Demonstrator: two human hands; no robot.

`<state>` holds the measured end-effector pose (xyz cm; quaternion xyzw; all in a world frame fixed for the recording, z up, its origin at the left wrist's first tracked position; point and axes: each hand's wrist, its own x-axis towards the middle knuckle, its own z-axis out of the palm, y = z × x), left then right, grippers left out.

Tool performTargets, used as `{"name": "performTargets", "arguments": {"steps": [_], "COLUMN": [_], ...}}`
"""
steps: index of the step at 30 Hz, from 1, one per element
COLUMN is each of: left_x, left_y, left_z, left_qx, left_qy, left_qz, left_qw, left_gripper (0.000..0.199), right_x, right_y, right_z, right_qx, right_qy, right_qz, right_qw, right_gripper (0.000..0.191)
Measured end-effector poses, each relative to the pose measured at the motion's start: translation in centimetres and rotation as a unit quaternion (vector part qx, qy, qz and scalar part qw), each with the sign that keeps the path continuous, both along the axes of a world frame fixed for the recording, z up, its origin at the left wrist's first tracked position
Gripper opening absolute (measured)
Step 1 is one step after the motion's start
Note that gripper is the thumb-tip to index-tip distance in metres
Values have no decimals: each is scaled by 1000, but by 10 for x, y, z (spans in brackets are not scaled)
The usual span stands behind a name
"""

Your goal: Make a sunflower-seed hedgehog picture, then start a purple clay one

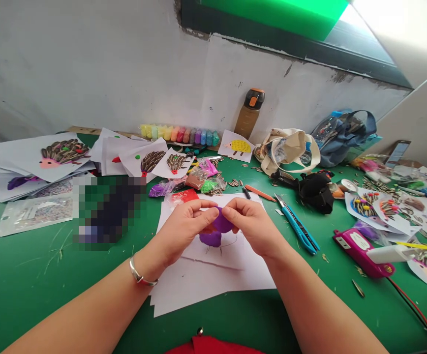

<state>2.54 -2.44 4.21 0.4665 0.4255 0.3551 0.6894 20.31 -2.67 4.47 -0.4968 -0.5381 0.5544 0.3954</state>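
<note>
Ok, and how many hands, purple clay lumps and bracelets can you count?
Hands: 2 (left hand, right hand)
Purple clay lumps: 2 (upper purple clay lump, lower purple clay lump)
Bracelets: 1 (silver bangle, on the left wrist)
Total: 5
</note>
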Motion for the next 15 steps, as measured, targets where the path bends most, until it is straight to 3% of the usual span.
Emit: {"name": "performTargets", "arguments": {"steps": [3,8,15], "left_x": [-1,1,3], "left_y": [1,1,-3], "left_z": [-1,4,5], "left_qx": [-1,25,11], "left_qy": [9,30,19], "left_qz": [-10,15,-28], "left_qw": [1000,999,999], "left_gripper": [46,24,21], "right_x": [2,6,-1], "right_y": [1,2,0], "right_z": [0,2,2], "right_qx": [-4,22,39], "right_qy": [5,-90,-99], "right_qz": [8,6,11], "right_qw": [1000,996,994], "right_gripper": [28,44,22]}}
